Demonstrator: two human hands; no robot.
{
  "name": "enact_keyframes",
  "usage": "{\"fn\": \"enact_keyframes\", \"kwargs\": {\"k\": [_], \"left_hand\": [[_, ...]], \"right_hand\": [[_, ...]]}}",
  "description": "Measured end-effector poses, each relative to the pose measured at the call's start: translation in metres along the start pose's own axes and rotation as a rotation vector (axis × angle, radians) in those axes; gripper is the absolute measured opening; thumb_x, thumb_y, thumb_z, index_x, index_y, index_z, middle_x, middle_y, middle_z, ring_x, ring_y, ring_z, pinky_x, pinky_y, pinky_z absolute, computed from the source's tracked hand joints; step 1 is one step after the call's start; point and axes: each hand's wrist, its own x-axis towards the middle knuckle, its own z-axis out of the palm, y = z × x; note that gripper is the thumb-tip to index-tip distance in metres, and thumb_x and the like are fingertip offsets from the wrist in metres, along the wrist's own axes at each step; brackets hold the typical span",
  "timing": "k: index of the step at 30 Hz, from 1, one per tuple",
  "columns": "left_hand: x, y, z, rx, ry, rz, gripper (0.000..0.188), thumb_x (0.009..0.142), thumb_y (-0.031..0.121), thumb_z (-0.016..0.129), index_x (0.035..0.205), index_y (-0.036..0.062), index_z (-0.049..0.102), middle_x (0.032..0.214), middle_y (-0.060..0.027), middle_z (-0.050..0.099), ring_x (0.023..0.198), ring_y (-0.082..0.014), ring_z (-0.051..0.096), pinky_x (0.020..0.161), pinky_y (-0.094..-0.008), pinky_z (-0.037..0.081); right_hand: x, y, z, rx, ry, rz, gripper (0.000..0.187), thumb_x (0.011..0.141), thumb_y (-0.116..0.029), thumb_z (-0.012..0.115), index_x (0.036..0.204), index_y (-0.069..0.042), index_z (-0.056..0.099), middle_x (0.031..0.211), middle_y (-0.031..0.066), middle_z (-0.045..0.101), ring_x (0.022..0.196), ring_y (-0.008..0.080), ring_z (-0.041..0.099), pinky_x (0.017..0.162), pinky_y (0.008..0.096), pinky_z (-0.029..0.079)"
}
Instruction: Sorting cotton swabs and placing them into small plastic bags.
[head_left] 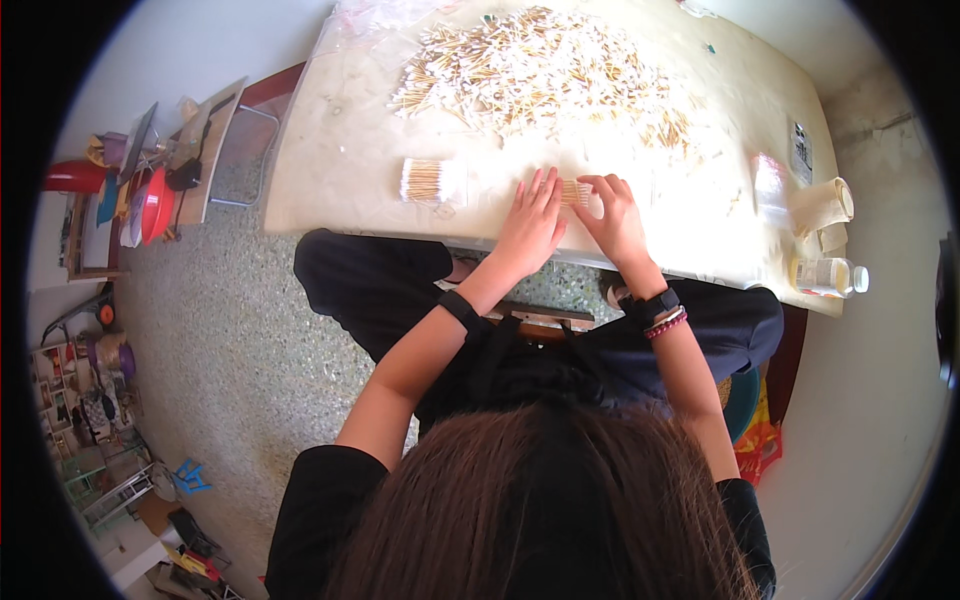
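Observation:
A small layer of cotton swabs (pixel 574 192) lies near the table's front edge, between my two hands. My left hand (pixel 534 224) rests flat against its left end with the fingers stretched out. At the other end, my right hand (pixel 613 222) curls its thumb and fingers around the white tips. Part of the swabs is hidden under the fingers. To the left lies a neat row of cotton swabs (pixel 426 181), side by side, with clear film seeming to show at its right edge. A large loose heap of cotton swabs (pixel 545 75) spreads over the far part of the table.
The pale-covered table (pixel 340 150) spans the space before me. On its right side are clear plastic packaging (pixel 770 185), a tan roll (pixel 825 205) and a white-capped bottle (pixel 828 276). Thin plastic (pixel 365 25) lies far left. A folding table (pixel 212 145) with basins stands leftward.

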Motion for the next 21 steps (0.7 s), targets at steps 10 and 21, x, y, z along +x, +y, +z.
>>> {"fn": "enact_keyframes", "kwargs": {"k": [10,21], "left_hand": [[-0.006,0.02,0.007,0.046,0.066,-0.101,0.06,0.085,0.025,0.048,0.13,-0.0084,0.027,0.142,-0.0216,0.015,0.132,-0.0327,0.016,0.105,-0.0491,0.015],[0.004,0.006,0.005,0.063,0.083,-0.044,0.069,0.082,0.035,0.052,0.131,-0.0077,0.028,0.142,-0.0191,0.017,0.133,-0.0299,0.015,0.106,-0.0478,0.012]], "right_hand": [[-0.013,-0.001,0.008,0.201,-0.034,0.194,0.045,0.071,0.005,0.055,0.114,-0.007,0.048,0.071,0.0111,0.053,0.067,0.0248,0.054,0.062,0.034,0.046],[-0.019,0.001,-0.026,0.245,-0.113,0.126,0.042,0.077,0.004,0.053,0.117,-0.008,0.047,0.076,0.0088,0.056,0.073,0.0216,0.055,0.067,0.0315,0.046]]}}
